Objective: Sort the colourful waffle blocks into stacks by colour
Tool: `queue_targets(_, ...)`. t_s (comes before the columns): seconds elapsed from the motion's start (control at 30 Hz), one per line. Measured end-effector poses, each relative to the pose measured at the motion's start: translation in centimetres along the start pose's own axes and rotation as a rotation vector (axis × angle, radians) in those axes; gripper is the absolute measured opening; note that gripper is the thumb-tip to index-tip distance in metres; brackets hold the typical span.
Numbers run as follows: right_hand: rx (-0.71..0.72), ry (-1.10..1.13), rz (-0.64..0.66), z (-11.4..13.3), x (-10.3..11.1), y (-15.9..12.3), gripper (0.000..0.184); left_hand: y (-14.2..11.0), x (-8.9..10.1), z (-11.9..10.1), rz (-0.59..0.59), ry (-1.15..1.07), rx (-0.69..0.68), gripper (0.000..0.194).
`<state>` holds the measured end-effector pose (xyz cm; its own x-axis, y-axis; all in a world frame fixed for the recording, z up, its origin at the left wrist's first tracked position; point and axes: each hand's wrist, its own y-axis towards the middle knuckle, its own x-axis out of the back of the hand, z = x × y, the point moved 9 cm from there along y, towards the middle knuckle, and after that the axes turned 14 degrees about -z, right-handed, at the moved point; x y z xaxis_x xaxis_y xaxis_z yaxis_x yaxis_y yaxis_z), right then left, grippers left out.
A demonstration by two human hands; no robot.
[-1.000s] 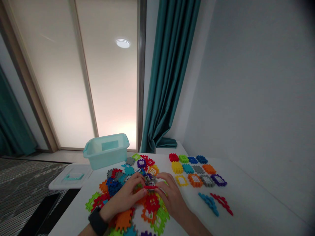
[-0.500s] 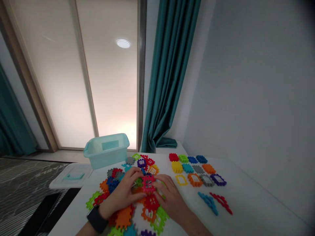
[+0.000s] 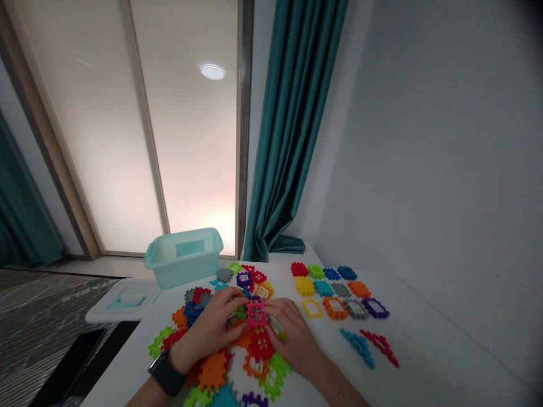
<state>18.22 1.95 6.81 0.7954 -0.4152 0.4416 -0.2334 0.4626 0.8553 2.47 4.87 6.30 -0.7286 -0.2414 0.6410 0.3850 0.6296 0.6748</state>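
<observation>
A pinkish-red interlocking tile with a window grid is held between both hands above a loose pile. My left hand, with a dark watch on its wrist, has its fingertips closed on the tile's left edge. Along the right edge, the fingers of my right hand grip it too. Below it lie a red window tile, an orange frame tile and a lime-green tile. Solid orange tiles sit under my left forearm. My hands cover part of the pile.
Sorted stacks of tiles, such as a yellow stack, stand in rows at the right. Blue pieces and red pieces lie nearer. At the back left are a teal bin and its clear lid.
The pinkish-red tile has tipped a little and its grid shows more clearly. My left thumb has drawn slightly back to the left. The pile and the sorted rows look unchanged.
</observation>
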Motion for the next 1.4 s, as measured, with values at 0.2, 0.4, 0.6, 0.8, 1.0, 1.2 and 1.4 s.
queue_targets(0.2, -0.054, 0.048, 0.023, -0.4, -0.4, -0.1, 0.031, 0.1, 0.0, 0.3, -0.024, 0.051, 0.0, 0.04)
queue_targets(0.4, -0.076, 0.08, 0.018, -1.0, -0.6, -0.1, 0.029, 0.1, -0.3, 0.7, -0.026, 0.09, 0.006, 0.036)
queue_targets(0.6, 0.038, 0.004, 0.067, -0.9, -0.6, 0.1, 0.02, 0.0, -0.7, 1.1, -0.037, 0.117, -0.006, 0.038)
queue_targets(0.8, 0.118, -0.068, 0.12, -1.5, -0.5, 1.1, 0.018, 1.0, -1.1, 1.1, -0.017, 0.15, -0.04, 0.032)
queue_targets(1.0, 0.147, -0.125, 0.122, -3.0, 0.9, 2.1, 0.019, 3.3, -2.2, 0.7, 0.036, 0.164, -0.07, 0.029)
queue_targets(1.2, 0.117, -0.192, 0.126, -6.2, 2.6, 2.5, 0.021, 6.7, -4.6, 0.5, 0.054, 0.142, -0.047, 0.03)
queue_targets(1.4, 0.076, -0.236, 0.096, -10.0, 4.3, 2.7, 0.019, 9.8, -7.7, 0.9, 0.063, 0.127, -0.054, 0.03)
